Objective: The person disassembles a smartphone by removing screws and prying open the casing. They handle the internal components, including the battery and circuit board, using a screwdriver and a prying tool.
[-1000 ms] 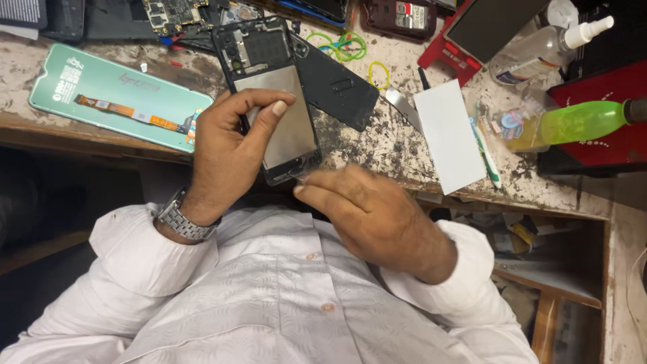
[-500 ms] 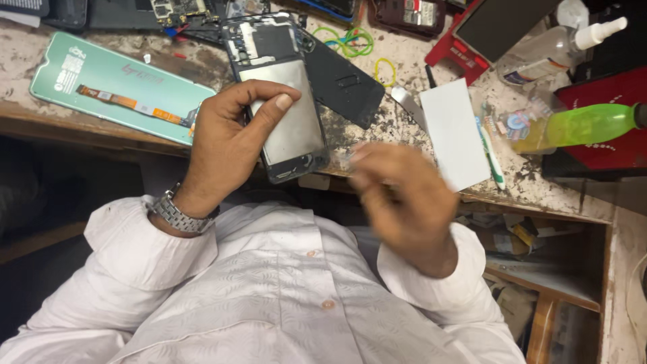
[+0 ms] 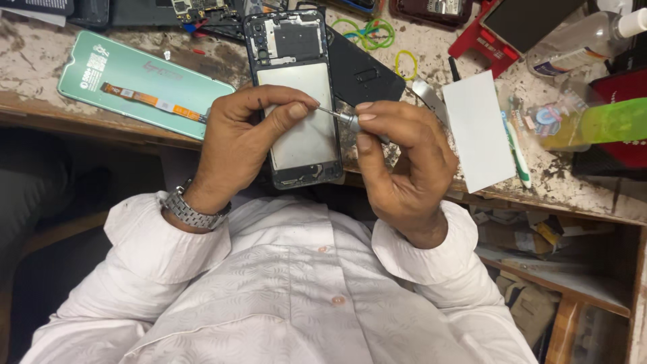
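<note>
The left hand (image 3: 236, 138) grips an opened phone frame (image 3: 296, 101) by its left edge, fingers wrapped behind it and the thumb pressed flat on its pale inner plate, holding it over the near edge of the table (image 3: 40, 54). The right hand (image 3: 401, 162) has its fingers clenched around a small silver-headed screwdriver (image 3: 347, 120), pinched between thumb and forefinger, with the thin shaft running left until its tip meets the left thumb on the frame's right side. A metal watch (image 3: 192, 210) sits on the left wrist above a white shirt cuff. On the table to the left lies a mint-green phone screen (image 3: 141, 84) with an orange flex strip across it. Just behind the frame to the right lies a black back cover (image 3: 364, 71). Farther right sits a white card (image 3: 478, 138), with a green and white pen (image 3: 517, 158) just beside it, and a bottle of yellow-green liquid (image 3: 596, 125) lies on its side near the right edge. Green and yellow rubber bands (image 3: 371, 34) lie at the far side.
</note>
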